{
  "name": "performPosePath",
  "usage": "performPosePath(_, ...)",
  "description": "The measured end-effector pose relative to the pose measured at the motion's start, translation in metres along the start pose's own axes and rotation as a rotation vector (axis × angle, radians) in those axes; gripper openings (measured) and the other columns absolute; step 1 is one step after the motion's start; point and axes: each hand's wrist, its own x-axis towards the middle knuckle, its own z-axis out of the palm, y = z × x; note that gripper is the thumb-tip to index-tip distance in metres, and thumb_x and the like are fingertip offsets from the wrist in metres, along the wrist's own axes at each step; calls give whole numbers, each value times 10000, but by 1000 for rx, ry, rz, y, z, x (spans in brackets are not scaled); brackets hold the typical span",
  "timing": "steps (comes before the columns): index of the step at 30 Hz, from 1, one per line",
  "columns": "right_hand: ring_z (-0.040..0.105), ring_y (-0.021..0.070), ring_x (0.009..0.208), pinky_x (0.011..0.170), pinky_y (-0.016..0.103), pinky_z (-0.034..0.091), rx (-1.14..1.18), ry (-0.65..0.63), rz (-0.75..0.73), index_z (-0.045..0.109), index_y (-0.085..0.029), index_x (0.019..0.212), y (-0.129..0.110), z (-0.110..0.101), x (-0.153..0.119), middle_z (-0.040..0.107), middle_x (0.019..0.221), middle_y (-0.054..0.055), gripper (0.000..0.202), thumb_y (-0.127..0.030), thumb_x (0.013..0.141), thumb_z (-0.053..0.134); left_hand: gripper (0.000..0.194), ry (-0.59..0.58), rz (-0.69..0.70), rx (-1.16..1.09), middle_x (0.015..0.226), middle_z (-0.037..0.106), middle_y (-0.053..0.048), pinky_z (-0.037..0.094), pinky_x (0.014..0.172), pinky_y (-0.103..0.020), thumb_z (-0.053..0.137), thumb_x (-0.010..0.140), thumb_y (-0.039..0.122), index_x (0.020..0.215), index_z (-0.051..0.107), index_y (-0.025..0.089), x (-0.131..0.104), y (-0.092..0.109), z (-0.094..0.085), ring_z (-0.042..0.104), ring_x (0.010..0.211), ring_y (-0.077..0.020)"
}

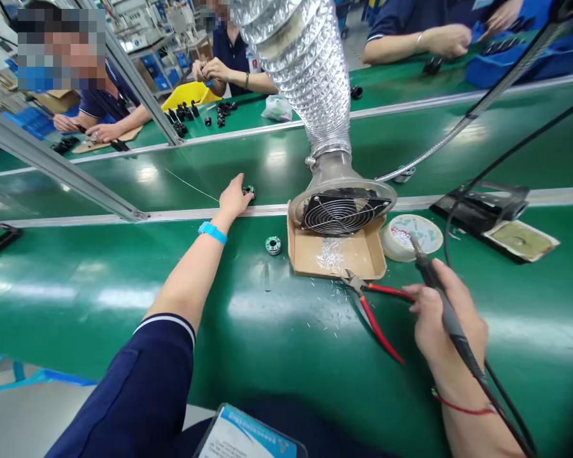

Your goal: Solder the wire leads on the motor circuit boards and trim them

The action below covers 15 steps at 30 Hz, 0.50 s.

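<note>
My left hand reaches to the belt beyond the metal rail, its fingers closed on a small round green-and-black part. A thin wire runs leftward from near that hand. My right hand grips a soldering iron, whose tip is over a round white roll. Red-handled cutters lie open beside it, jaws at the edge of a cardboard tray with wire clippings. A ring-shaped part sits on the green surface left of the tray.
A fan hood on a silver duct hangs over the tray. A soldering iron stand is at the right. Metal posts rise at the left. Several co-workers handle black parts across the belt. Cables cross the right side.
</note>
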Motion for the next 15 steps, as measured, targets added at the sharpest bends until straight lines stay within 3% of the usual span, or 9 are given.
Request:
performPosePath(2,731,297,670,661,498,634,26,9,-12,517,-359,1420,2,0,1,766,978,64,546,-516,898,492,498,-49,22,19,1435,593,-135,423,1106,-374,621,890,200,1380,554,144,0,8,0,569,1300,-265)
performPosePath(5,749,318,797,804,542,627,28,17,-65,577,-362,1357,0,-1,2,757,1072,77,499,-486,875,535,465,-64,66,35,1405,598,-151,436,1085,-368,575,924,227,1374,543,114,-17,14,-4,580,1267,-263)
performPosePath(9,734,321,986,863,511,607,7,51,-142,622,-373,1286,2,0,4,752,1080,69,489,-430,801,643,445,-169,177,56,1304,626,-124,465,1020,-328,615,921,334,1325,592,148,-74,6,-19,603,1190,-257)
performPosePath(12,724,312,858,751,490,600,6,156,-177,679,-320,1152,9,6,4,739,974,82,442,-444,728,698,461,-270,231,49,1265,608,-113,482,960,-323,639,916,382,1324,601,171,-122,-8,-35,604,1127,-249)
performPosePath(15,694,297,784,680,488,569,25,348,-215,687,-284,1045,6,9,0,694,882,84,394,-505,719,676,475,-360,266,-14,1207,590,-89,498,894,-297,653,910,329,1358,578,192,-157,-22,-45,605,998,-190)
